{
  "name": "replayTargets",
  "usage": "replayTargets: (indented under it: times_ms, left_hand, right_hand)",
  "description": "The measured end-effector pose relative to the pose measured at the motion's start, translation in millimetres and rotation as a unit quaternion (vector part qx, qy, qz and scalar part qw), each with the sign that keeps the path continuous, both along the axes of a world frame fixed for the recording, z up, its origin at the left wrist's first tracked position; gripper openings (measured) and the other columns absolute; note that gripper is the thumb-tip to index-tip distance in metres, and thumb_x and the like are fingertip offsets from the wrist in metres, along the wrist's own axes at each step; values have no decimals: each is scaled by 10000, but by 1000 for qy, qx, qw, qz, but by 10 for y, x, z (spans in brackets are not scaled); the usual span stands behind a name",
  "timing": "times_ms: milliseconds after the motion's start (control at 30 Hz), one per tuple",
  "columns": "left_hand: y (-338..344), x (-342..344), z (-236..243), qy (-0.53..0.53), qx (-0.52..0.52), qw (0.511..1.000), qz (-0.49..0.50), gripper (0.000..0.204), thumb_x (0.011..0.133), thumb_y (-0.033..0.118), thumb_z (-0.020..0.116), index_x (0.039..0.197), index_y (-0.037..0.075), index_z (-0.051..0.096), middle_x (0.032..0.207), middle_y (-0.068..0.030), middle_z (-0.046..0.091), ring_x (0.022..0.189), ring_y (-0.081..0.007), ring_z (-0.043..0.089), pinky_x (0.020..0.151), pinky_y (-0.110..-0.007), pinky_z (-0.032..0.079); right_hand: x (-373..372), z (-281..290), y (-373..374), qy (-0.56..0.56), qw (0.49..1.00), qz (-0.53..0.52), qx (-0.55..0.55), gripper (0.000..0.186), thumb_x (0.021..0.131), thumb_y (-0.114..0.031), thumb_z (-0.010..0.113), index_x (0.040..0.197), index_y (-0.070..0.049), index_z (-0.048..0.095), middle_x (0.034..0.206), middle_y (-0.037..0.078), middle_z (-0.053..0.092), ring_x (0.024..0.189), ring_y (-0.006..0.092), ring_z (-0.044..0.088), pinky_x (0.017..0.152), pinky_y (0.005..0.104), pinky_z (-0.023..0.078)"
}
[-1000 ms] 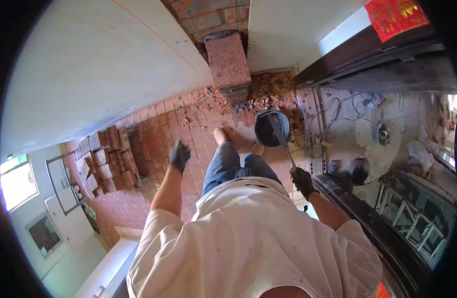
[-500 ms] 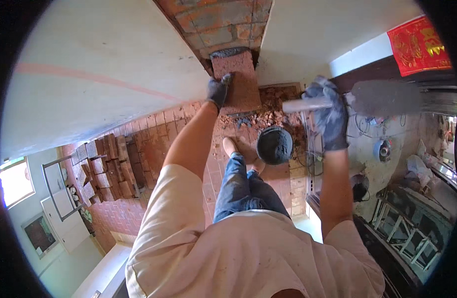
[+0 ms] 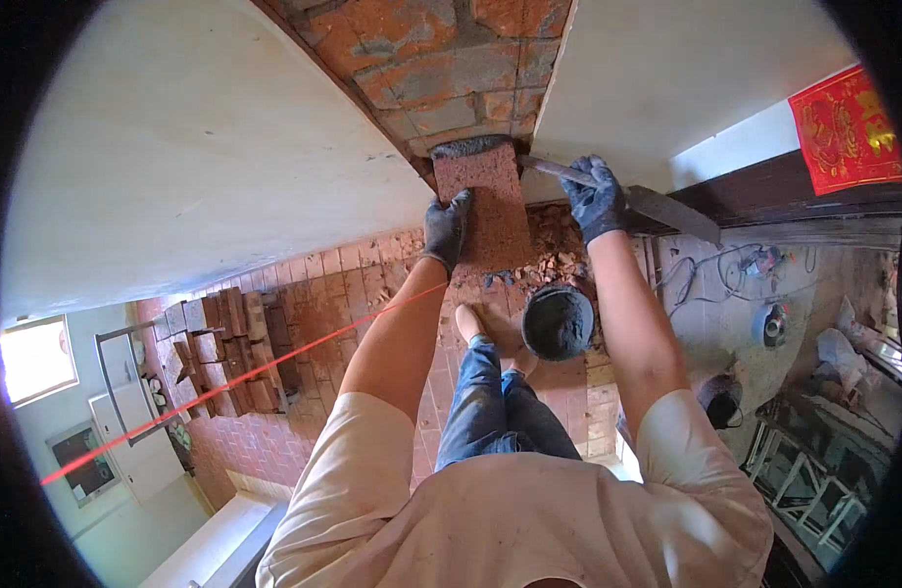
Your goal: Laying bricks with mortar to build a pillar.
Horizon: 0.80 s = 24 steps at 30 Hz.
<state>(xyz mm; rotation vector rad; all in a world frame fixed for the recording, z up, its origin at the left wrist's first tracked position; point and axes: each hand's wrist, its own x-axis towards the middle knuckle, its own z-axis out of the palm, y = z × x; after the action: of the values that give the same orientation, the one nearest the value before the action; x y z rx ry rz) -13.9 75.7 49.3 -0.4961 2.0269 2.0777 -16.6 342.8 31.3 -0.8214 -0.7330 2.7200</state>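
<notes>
A rough reddish brick (image 3: 485,211) lies against a band of dark wet mortar (image 3: 470,147) at the foot of the exposed brickwork (image 3: 421,73). My left hand (image 3: 446,230), in a dark glove, is closed on the brick's left side, thumb on its face. In my right hand (image 3: 596,199), also gloved, is a trowel, gripped with its blade (image 3: 674,214) pointing away to the right. The butt of the trowel's handle (image 3: 544,167) is at the brick's upper right corner; whether it touches I cannot tell.
Near my feet stands a black bucket (image 3: 559,323) with grey mortar inside. Broken rubble (image 3: 559,265) lies beside it. Stacked bricks (image 3: 216,348) sit on the tiled floor at left. A thin red line (image 3: 245,377) crosses the left side. Cables (image 3: 725,279) trail on the right.
My right hand has swung left toward the brick, bringing the trowel's handle end to its upper corner. My left hand still holds the brick. The whole view has shifted, and the red line appears lower.
</notes>
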Motion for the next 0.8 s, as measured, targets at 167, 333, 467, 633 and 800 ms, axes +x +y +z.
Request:
replayTargets:
  times_ms: [167,333,467,633,800]
  left_hand:
    - [-22,1,-21,3,7,1000,4,378,822,245,647,1089,-14,573,964,-83,643,832,-180,591,753,-308,470]
    - [-13,4,-27,-22,6,1000,1,385,818,239,652,1092,-19,571,982,-81,639,843,-182,590,769,-309,470]
    - [7,-4,-5,0,49,999,9,341,829,236,645,1064,-5,589,970,-54,625,832,-162,570,752,-287,464]
    - [-9,-11,-51,3,62,998,6,300,838,203,635,1060,7,594,978,-34,625,834,-154,572,755,-287,470]
    - [-42,-41,-175,-4,27,1000,-10,293,835,291,645,929,14,634,840,14,599,725,-107,521,663,-270,450]
  right_hand:
    - [0,128,16,59,997,13,-47,202,858,-185,554,1031,-82,549,958,88,616,880,248,596,771,453,532]
    - [-23,178,10,4,1000,10,12,147,871,-199,537,973,-93,540,911,78,598,872,245,593,729,430,547]
    - [-33,248,-79,-5,1000,-3,-5,163,863,-225,551,980,-112,551,921,62,597,865,215,582,716,422,524]
    - [86,864,-206,7,991,-12,133,237,860,-222,552,1060,-98,574,1040,78,610,969,221,587,791,419,509]
    - [580,1606,-527,134,935,72,321,280,888,-164,544,1134,-28,546,1047,114,620,1016,197,579,807,325,481]
